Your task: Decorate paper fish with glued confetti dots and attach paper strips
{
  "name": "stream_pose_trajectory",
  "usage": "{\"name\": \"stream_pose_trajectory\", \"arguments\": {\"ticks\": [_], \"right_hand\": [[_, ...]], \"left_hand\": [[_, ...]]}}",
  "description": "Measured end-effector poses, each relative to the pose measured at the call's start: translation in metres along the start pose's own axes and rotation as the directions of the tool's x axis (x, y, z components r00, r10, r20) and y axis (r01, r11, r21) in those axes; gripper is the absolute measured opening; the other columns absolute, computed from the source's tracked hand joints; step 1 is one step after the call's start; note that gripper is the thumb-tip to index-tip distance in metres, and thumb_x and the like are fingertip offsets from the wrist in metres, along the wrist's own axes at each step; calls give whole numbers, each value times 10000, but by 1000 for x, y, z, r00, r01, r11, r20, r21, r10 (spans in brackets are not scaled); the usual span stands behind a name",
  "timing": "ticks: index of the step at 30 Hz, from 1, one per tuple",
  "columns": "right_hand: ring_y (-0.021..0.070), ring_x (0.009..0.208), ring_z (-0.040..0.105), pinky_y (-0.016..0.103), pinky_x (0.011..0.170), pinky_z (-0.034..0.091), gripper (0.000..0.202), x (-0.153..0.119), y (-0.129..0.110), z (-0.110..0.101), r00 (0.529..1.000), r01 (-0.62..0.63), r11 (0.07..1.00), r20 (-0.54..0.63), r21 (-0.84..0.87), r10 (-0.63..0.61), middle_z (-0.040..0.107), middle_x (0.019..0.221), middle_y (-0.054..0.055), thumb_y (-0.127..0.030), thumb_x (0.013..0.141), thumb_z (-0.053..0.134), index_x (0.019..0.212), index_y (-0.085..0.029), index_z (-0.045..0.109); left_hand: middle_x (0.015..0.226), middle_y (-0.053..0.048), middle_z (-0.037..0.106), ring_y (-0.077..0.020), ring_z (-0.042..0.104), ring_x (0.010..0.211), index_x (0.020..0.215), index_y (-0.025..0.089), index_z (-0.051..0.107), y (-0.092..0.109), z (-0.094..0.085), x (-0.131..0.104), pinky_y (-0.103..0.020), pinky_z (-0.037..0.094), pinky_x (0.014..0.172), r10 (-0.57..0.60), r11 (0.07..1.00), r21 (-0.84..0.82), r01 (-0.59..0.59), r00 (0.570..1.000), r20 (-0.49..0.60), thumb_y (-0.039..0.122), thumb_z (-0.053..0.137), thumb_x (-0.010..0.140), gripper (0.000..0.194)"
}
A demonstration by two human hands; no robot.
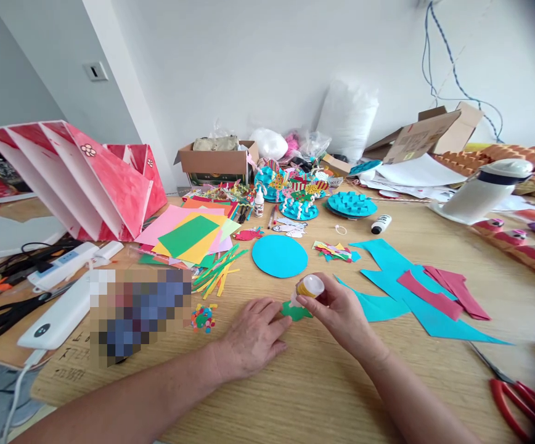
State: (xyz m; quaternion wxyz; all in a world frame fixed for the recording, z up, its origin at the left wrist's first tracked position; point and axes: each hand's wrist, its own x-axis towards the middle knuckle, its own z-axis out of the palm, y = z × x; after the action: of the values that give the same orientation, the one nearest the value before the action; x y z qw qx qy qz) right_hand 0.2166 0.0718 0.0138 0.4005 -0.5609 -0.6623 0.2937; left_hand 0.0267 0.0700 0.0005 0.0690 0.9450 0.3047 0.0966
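A small green paper piece (296, 311) lies on the wooden table in front of me. My left hand (254, 333) rests flat, fingers spread, with its fingertips at the left edge of the green piece. In my right hand (336, 305) is a glue bottle (310, 285), tilted with its nozzle end down over the green piece; whether the tip touches the paper is hard to tell. Just beyond lies a blue paper circle (280, 256). Left of my left hand sits a pile of small coloured dots (203, 318).
Coloured sheets (188, 235) and paper strips (219, 271) lie at left. Blue scraps (399, 280), red scraps (434, 296) and red-handled scissors (510, 388) are at right. Decorated blue discs (351, 204), a white bottle (259, 202) and a cardboard box (219, 161) stand farther back.
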Motion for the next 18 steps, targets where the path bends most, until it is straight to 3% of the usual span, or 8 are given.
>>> {"name": "stream_pose_trajectory", "arguments": {"ticks": [6, 18], "right_hand": [[100, 532, 451, 208, 466, 363, 266, 2, 0, 3, 998, 27, 998, 54, -58, -24, 539, 624, -18, -446, 726, 541, 762, -184, 517], [96, 548, 427, 201, 484, 337, 212, 3, 0, 9, 996, 82, 991, 25, -109, -80, 493, 588, -29, -376, 742, 539, 675, -180, 496]], "left_hand": [[1125, -55, 475, -206, 392, 1087, 1140, 222, 437, 1, -1, 0, -377, 346, 919, -12, 1000, -7, 12, 1000, -1, 338, 539, 783, 389], [1103, -56, 485, -201, 400, 1079, 1120, 206, 454, 3, -2, 0, -368, 354, 916, -7, 1000, 17, 7, 1000, -5, 338, 539, 783, 372]]}}
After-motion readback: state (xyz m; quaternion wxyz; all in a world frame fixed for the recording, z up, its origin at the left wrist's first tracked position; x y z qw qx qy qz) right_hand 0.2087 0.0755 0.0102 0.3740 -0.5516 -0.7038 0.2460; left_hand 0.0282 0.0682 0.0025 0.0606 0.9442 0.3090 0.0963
